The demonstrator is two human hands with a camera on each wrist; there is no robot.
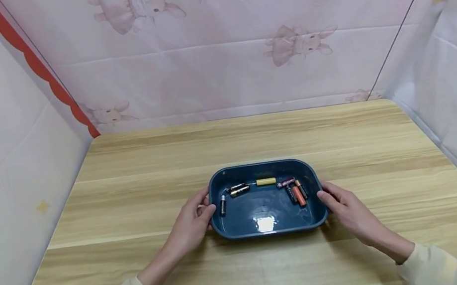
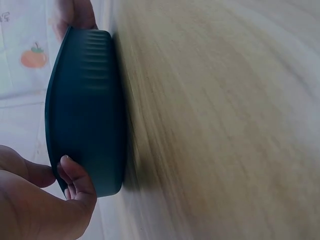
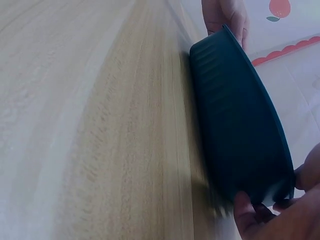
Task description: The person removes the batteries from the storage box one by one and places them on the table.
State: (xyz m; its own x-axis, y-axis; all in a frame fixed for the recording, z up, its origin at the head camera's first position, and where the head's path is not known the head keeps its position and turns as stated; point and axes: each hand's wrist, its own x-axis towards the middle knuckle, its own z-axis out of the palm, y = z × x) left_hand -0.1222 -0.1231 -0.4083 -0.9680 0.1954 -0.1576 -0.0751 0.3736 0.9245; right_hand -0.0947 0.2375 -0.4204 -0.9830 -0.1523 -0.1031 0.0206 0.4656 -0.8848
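Both hands grip a dark blue plastic basin (image 1: 246, 222) by its two short ends. My left hand (image 1: 192, 221) pinches the left rim, thumb on top and fingers curled beneath, as the left wrist view shows. On the opposite end my right hand (image 1: 351, 210) holds the rim the same way. Inside lie several batteries: a black one (image 1: 223, 205) at the left, gold-and-black ones (image 1: 239, 191) near the back, a yellow one (image 1: 266, 181) at the back middle. An orange battery (image 1: 298, 196) lies in a cluster with dark ones at the right.
The basin is at or just above the wood-grain table (image 1: 127, 189); I cannot tell whether it touches. A pink rabbit-print cloth (image 1: 221, 73) hangs behind the table, and fruit-print cloths (image 1: 1, 165) stand along both sides.
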